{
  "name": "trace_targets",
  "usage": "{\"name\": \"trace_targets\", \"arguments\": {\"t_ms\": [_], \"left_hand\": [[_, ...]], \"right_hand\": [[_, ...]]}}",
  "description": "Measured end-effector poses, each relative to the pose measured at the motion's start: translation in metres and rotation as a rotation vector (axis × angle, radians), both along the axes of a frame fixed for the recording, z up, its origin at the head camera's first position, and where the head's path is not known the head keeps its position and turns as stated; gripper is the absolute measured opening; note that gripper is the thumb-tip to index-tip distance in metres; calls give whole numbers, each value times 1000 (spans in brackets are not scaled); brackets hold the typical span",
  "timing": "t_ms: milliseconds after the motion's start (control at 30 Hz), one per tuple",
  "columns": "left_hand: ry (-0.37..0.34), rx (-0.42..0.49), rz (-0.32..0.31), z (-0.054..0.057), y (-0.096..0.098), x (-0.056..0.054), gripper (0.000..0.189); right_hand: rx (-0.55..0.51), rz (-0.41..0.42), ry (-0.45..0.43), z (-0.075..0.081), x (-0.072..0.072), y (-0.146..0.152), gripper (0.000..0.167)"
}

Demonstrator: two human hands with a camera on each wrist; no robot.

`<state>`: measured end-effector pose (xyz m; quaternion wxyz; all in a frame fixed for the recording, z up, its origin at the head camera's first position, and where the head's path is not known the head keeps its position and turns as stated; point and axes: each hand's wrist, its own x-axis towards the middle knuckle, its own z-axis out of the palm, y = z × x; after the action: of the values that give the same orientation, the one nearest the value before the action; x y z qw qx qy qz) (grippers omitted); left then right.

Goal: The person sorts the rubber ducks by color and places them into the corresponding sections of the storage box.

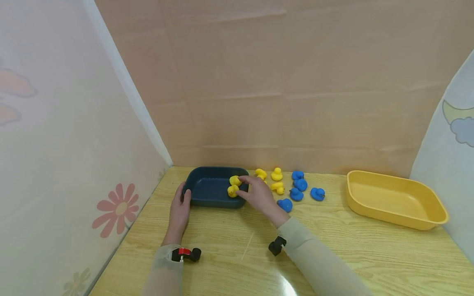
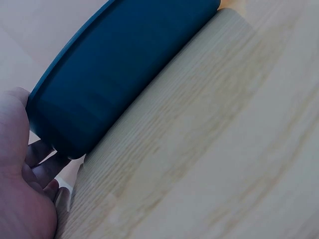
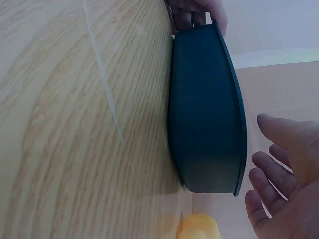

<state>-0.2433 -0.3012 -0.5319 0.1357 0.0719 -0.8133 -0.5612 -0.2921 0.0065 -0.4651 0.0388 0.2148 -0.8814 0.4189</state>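
A dark blue tray (image 1: 207,204) stands at the left of the table. My left hand (image 1: 180,209) grips its left end, the thumb at the rim and the fingers around the outside wall, as the left wrist view also shows at the tray wall (image 2: 109,64). Two yellow rubber ducks, one farther back (image 1: 234,180) and one nearer (image 1: 232,191), lie inside at the right end. Over that end reaches my right hand (image 1: 259,195), its fingertips close by the ducks. In the right wrist view the right hand's fingers (image 3: 271,174) are spread apart, with nothing held between them.
Right of the tray lie several yellow ducks (image 1: 277,174) and several blue ducks (image 1: 296,194) on the wooden table (image 1: 229,250). A yellow tray (image 1: 392,216) stands at the far right. A brown paper-like wall (image 1: 237,102) closes off the back.
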Motion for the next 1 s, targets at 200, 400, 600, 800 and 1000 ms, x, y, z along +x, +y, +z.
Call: {"name": "trace_targets", "arguments": {"t_ms": [200, 400, 600, 800, 1000], "left_hand": [[1, -12, 3, 0, 0, 1, 64], [4, -8, 0, 0, 1, 1, 66], [9, 4, 0, 2, 2, 2, 64], [11, 11, 1, 2, 2, 2, 64], [2, 8, 10, 3, 2, 2, 62]], "right_hand": [[-17, -34, -6, 6, 0, 9, 56], [-44, -94, 36, 7, -8, 22, 60], [-72, -121, 53, 8, -16, 37, 62], [-59, -122, 41, 6, -22, 48, 64], [-36, -123, 5, 2, -25, 53, 66]]}}
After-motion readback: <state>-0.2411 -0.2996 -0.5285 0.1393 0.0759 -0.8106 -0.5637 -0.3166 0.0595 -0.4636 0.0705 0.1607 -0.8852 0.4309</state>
